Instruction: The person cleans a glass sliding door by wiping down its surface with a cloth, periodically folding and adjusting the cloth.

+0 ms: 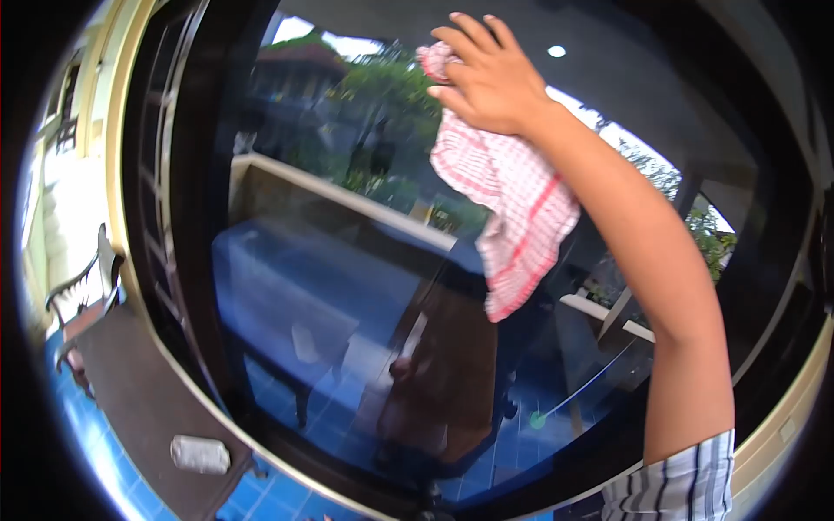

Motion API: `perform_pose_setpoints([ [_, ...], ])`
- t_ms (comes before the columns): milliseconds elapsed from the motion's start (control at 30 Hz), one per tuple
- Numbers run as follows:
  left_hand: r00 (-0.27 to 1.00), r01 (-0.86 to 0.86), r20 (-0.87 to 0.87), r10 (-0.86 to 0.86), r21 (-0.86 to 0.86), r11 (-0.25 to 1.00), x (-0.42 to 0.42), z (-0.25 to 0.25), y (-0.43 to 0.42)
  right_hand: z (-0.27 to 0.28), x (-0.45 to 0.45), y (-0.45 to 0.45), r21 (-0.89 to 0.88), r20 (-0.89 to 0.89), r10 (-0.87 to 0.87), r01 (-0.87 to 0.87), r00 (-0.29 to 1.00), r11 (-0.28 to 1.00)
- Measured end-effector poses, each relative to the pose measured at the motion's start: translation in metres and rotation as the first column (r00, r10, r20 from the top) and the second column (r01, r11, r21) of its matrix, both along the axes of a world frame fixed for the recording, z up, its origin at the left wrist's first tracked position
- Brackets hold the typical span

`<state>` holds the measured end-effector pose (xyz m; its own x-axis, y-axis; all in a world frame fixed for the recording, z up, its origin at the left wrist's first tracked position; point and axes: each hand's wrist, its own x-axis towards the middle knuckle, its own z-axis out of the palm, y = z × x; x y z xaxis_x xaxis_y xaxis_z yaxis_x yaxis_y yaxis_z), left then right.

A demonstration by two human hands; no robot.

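Note:
My right hand (491, 78) is raised high against a large dark window pane (347, 286), its back toward me. Under its palm and fingers it grips a red-and-white checked cloth (526, 208). Part of the cloth is bunched by the fingertips, and the rest hangs below the wrist along the glass. A striped sleeve (682, 478) shows at my elbow. My left hand is out of view.
Dark frame bars (165, 174) border the pane on the left. A brown table (135, 373) holds a whitish packet-like object (200, 454), beside a dark wooden chair (106, 265). Blue tiles (100, 447) cover the floor. Trees, a ledge and a person are reflected in the glass.

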<state>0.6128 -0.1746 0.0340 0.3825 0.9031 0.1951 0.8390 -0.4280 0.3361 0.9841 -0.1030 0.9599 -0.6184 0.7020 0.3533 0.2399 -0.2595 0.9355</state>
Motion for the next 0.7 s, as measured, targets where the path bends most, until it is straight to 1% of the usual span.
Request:
perform_pose_setpoints([
  [67,0.999,-0.020,0.032,0.021,-0.013,1.000,0.001,-0.015,-0.012,-0.020,-0.003,-0.008,-0.099,-0.061,0.056,-0.062,0.997,0.993],
  [100,0.992,-0.054,0.122,0.032,0.181,0.982,0.006,-0.008,-0.017,-0.025,-0.005,-0.017,-0.092,-0.050,0.000,-0.004,0.999,0.996],
  [133,0.993,-0.092,0.084,0.087,0.057,0.994,0.008,-0.011,-0.024,-0.029,-0.008,-0.030,-0.092,-0.039,-0.054,0.050,0.998,0.995],
  [167,0.993,-0.035,0.117,0.003,0.273,0.961,0.010,0.002,-0.025,-0.030,-0.014,-0.038,-0.103,-0.075,-0.100,0.092,0.992,0.990],
  [200,0.994,-0.081,0.072,0.076,0.061,0.995,0.010,0.001,-0.027,-0.021,0.007,-0.040,-0.060,0.034,-0.052,0.054,0.998,0.997],
  [233,0.998,-0.064,-0.042,0.054,-0.275,0.959,0.009,0.034,-0.016,-0.011,0.027,-0.042,-0.013,0.142,-0.006,0.008,0.990,1.000],
  [267,0.986,-0.102,-0.159,0.042,-0.393,0.914,0.012,0.041,-0.011,-0.009,0.028,-0.050,0.007,0.076,0.039,-0.040,0.996,0.999],
  [300,0.973,-0.163,-0.223,0.060,-0.478,0.863,0.016,0.065,-0.006,-0.014,0.025,-0.054,0.025,0.092,0.045,-0.048,0.995,0.999],
  [333,0.965,-0.158,-0.261,0.036,-0.466,0.870,0.015,0.051,-0.006,-0.016,0.021,-0.060,0.063,0.123,0.043,-0.051,0.991,0.997],
  [367,0.958,-0.146,-0.285,-0.009,-0.518,0.843,0.020,0.069,-0.002,-0.011,0.026,-0.070,0.105,0.154,0.025,-0.042,0.988,0.994],
  [433,0.958,-0.169,-0.285,0.008,-0.544,0.822,0.021,0.070,0.001,0.009,0.052,-0.082,0.191,0.209,-0.011,-0.030,0.978,0.981],
  [467,0.959,-0.165,-0.282,0.006,-0.545,0.822,0.020,0.067,0.000,0.006,0.057,-0.079,0.235,0.232,-0.023,-0.033,0.973,0.971],
  [500,0.959,-0.166,-0.283,0.011,-0.530,0.832,0.020,0.065,-0.001,-0.005,0.063,-0.086,0.196,0.208,-0.018,-0.023,0.978,0.980],
  [600,0.958,-0.186,-0.284,0.040,-0.510,0.840,0.022,0.063,-0.003,-0.045,0.051,-0.077,0.139,0.154,0.042,-0.064,0.987,0.988],
  [700,0.953,-0.211,-0.299,0.057,-0.512,0.833,0.028,0.065,0.001,-0.071,0.066,-0.057,0.149,0.167,0.203,-0.229,0.965,0.962],
])
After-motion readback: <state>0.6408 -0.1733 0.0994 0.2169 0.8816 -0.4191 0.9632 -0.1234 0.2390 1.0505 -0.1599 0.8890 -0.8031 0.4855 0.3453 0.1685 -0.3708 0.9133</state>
